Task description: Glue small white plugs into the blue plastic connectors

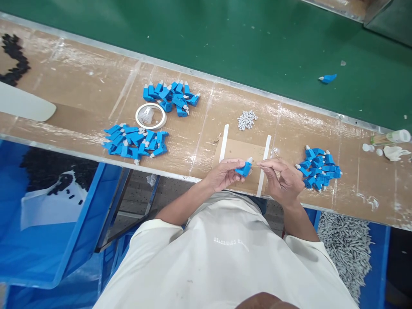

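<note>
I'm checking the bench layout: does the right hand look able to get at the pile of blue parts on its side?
Probably yes: the pile of blue parts lies just beside the right hand with bare bench between, though that hand now pinches a thin stick.

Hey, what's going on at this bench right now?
A person at a worktable holds one small blue plastic part in the left hand while the right hand points a thin stick at its tip. Heaps of blue parts and small grey pieces lie around.
</note>
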`<state>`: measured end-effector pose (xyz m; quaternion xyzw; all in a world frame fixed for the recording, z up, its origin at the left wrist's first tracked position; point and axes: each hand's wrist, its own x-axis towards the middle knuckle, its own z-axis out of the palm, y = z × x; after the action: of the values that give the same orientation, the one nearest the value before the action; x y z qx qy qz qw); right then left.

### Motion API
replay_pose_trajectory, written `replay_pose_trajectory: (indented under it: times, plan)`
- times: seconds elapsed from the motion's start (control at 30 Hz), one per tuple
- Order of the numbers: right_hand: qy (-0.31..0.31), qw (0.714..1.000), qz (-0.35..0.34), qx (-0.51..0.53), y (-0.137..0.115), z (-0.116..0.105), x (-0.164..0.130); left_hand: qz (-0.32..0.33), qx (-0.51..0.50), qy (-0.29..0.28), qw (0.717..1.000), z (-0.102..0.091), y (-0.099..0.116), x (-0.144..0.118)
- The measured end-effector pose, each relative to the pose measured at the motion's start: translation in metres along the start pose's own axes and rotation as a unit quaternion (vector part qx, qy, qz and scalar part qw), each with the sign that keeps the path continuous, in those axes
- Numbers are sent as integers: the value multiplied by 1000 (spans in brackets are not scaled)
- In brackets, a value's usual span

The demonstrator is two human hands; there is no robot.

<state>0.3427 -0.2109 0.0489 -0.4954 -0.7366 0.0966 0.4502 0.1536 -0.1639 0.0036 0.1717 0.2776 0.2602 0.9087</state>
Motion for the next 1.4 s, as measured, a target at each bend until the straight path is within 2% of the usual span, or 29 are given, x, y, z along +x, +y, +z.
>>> replay_pose_trajectory:
  times: [0.27,0.47,0.53,0.67,0.77,0.87,0.97,1.13,1.3,1.4]
  plan:
    - [-11,1000,-20,9,0,-1,1,-8,-5,5,1000,-1,0,1]
    - [83,992,78,61,2,-4,-4,-30,-34,31,999,-6,2,0]
    - [53,992,104,57,5,-4,-7,-29,-51,52,997,-5,4,-1]
    - [-65,993,93,41,10,4,-18,-29,-78,92,992,-3,12,-4]
    - [-115,987,107,19,17,10,-24,-24,-94,111,989,-5,17,-5]
    - [-108,984,143,-8,30,10,-17,-16,-116,124,985,-10,20,-4]
    - [-78,980,178,-41,53,8,6,-13,-133,124,983,-14,21,-3]
    - [-83,968,228,-66,83,3,42,-4,-141,123,982,-19,24,-3]
    - [-76,948,306,-43,91,-1,42,-4,-161,135,978,-23,25,-3]
    - [-117,933,340,-6,92,-3,34,-4,-168,138,976,-24,26,-2]
